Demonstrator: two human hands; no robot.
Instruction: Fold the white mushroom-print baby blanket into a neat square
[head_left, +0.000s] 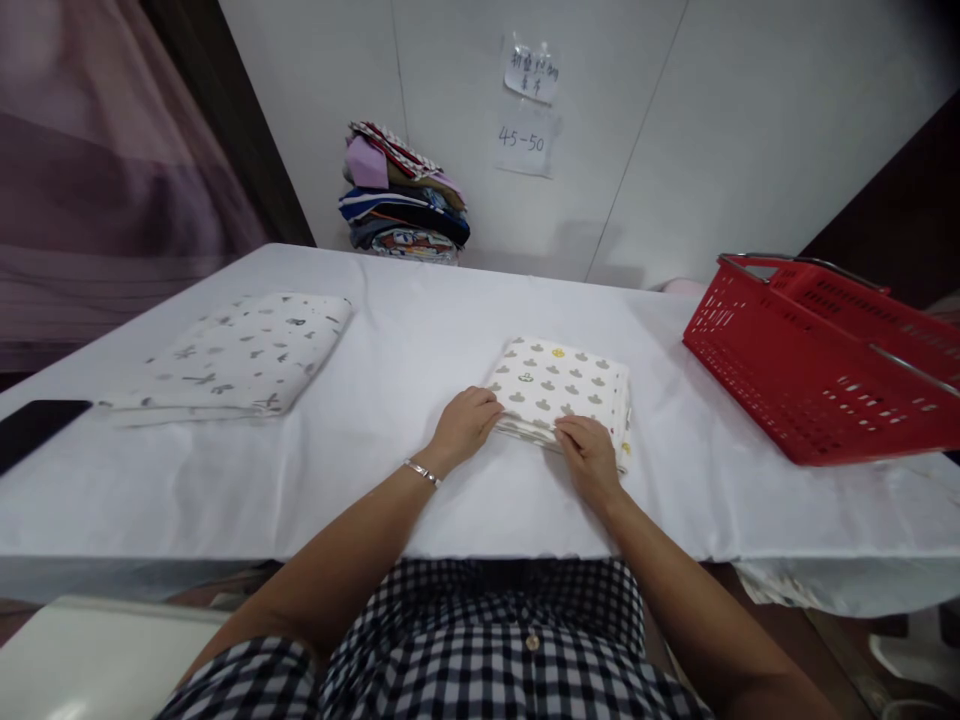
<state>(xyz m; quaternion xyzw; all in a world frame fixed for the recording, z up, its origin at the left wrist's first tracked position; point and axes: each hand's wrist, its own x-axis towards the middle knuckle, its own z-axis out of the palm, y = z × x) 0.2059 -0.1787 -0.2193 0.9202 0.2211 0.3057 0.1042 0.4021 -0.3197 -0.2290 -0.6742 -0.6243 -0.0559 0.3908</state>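
**Both hands on a folded patterned cloth at the table's near edge**

On the white-covered table (390, 330), seen from the head camera, a red plastic basket with metal handles (825, 370) sits at the right side, tilted so its slotted wall faces the person; its inside is hidden from this angle, so what it holds cannot be told. Against the back wall stands a pile of folded, many-coloured fabrics (405, 195), and above and to the right of it two paper notes (529, 110) are stuck to the wall, the lower one reading "45-50".

Near the middle of the table, close to the front edge, lies a folded cream cloth printed with small grey shapes (562, 385). It is a flat rectangular bundle, its long axis running from left to right and turned slightly, so that the far left corner points toward the back wall and the near right corner toward the basket. Layered edges show along its near side.

The left hand (465, 422) rests with fingers curled loosely at the cloth's near left corner, fingertips touching the fabric; a silver bracelet (422, 472) circles that wrist. The right hand (589, 455) lies with fingers bent on the near edge, pressing rather than gripping.

Well apart to the left lies a larger folded white cloth with a grey print (240, 350), and a dark flat object (34, 425) sits at the far left edge.
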